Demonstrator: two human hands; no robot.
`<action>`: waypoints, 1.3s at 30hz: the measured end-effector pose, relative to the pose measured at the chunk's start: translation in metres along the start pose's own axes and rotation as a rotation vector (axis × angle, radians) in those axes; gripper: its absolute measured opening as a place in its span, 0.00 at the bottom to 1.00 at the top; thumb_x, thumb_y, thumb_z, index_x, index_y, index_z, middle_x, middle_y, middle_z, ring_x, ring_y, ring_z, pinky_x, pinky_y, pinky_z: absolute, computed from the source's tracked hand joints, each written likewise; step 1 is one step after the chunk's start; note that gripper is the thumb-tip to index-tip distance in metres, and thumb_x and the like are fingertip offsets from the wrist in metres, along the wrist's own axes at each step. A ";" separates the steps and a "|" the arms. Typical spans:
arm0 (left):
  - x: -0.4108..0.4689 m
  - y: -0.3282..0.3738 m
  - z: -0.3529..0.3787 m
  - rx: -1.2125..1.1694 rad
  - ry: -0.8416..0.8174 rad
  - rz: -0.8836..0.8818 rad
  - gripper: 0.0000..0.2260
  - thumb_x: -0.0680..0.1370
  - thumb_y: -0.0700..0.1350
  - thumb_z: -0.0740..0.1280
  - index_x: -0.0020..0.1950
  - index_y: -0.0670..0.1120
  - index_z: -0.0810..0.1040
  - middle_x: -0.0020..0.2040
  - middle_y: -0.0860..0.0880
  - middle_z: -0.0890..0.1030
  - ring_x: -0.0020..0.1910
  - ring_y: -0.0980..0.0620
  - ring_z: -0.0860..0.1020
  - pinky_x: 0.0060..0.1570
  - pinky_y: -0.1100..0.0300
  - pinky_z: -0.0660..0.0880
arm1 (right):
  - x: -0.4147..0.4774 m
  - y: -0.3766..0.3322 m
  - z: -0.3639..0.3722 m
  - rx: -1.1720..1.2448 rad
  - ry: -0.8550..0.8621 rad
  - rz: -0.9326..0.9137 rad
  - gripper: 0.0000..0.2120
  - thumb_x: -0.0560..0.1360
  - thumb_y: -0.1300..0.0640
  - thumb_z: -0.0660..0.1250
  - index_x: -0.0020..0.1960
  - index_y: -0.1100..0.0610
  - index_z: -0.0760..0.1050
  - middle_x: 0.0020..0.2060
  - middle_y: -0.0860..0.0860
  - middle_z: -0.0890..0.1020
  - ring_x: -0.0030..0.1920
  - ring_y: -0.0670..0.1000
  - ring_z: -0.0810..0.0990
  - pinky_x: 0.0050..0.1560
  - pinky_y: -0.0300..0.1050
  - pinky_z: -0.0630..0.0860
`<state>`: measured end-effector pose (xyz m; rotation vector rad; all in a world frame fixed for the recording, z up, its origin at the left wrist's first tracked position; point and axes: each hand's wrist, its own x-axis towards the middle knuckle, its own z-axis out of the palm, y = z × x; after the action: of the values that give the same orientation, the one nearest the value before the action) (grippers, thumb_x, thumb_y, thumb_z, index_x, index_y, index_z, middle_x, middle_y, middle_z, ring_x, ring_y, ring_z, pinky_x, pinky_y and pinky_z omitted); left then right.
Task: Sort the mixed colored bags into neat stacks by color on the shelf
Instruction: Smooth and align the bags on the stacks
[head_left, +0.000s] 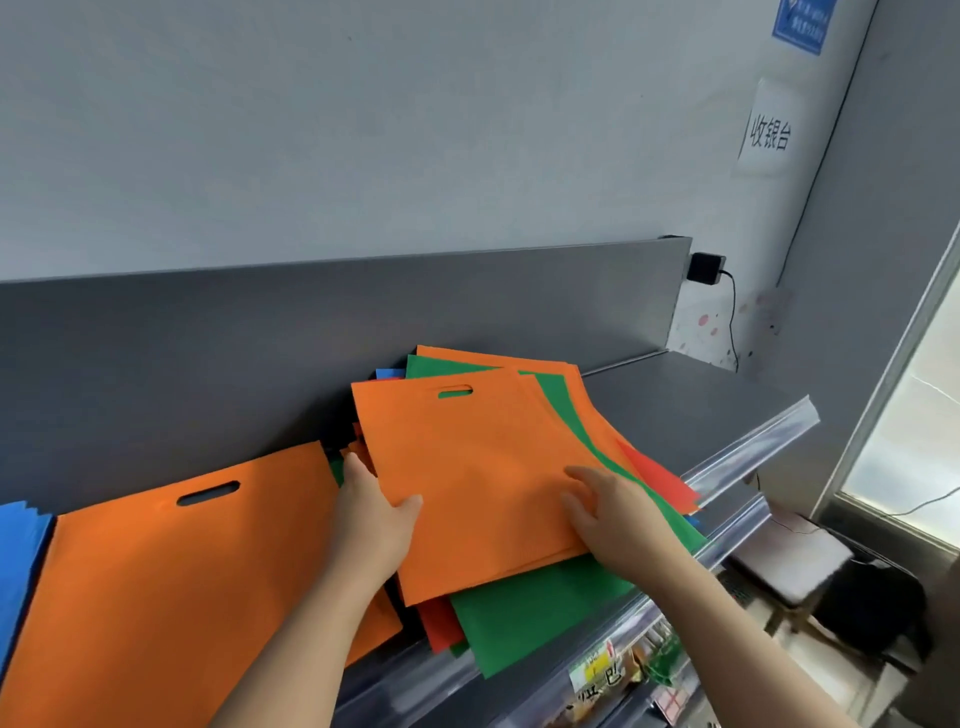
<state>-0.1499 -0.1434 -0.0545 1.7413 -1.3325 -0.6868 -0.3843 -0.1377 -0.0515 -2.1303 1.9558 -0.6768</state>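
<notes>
You are at the pick-off step. The top orange bag (467, 467) lies on the mixed pile, and both your hands are on it. Your left hand (371, 519) grips its near-left edge, thumb flat on top, with the other fingers running along the edge and apparently tucked under it. Your right hand (613, 514) is spread and lightly bent, fingertips pressing on the bag's right side without curling round anything.

Just beneath your right fingertips a green bag (524, 618) fans out toward you, and a red bag (654, 478) pokes out just beyond them to the right. The orange stack (182, 571) this bag belongs on lies directly to the left of your left fingers, its near edge almost touching your wrist. Past it is the blue stack (21, 551).

The next move looks like a lift and a short carry leftward, then squaring the handle cut-outs together. The fabric is thin and will likely drag the green bag along, so peel only the top layer.

Beyond your fingers the grey back panel (208, 364) stands close, so there is little room to push away from you. The pile's near corners overhang the clear front rail (753, 452) below your right wrist, and a careless tug could slide bags off. To the right of your right fingers the shelf (675, 415) surface lies bare.
</notes>
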 end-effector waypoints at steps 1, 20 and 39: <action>-0.002 0.000 0.002 -0.005 0.024 -0.008 0.25 0.76 0.43 0.70 0.68 0.42 0.62 0.57 0.45 0.76 0.51 0.46 0.77 0.41 0.59 0.73 | 0.002 0.005 -0.002 -0.013 0.007 0.026 0.19 0.79 0.50 0.58 0.68 0.54 0.70 0.65 0.48 0.74 0.66 0.51 0.72 0.65 0.45 0.68; -0.059 -0.010 -0.050 -0.272 0.197 0.138 0.21 0.77 0.43 0.69 0.68 0.52 0.69 0.59 0.56 0.77 0.56 0.55 0.76 0.55 0.58 0.71 | 0.000 -0.027 0.002 0.090 -0.061 -0.005 0.24 0.79 0.47 0.57 0.72 0.56 0.61 0.63 0.55 0.74 0.64 0.57 0.71 0.68 0.54 0.63; -0.074 -0.120 -0.195 0.201 0.258 -0.144 0.27 0.73 0.47 0.73 0.69 0.49 0.66 0.59 0.51 0.77 0.56 0.48 0.76 0.54 0.52 0.75 | -0.033 -0.182 0.091 0.092 -0.075 -0.223 0.20 0.76 0.63 0.57 0.67 0.54 0.68 0.61 0.54 0.71 0.56 0.60 0.74 0.61 0.52 0.69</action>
<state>0.0475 -0.0061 -0.0604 2.0258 -1.1368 -0.3989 -0.1818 -0.0993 -0.0626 -2.3025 1.6322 -0.6965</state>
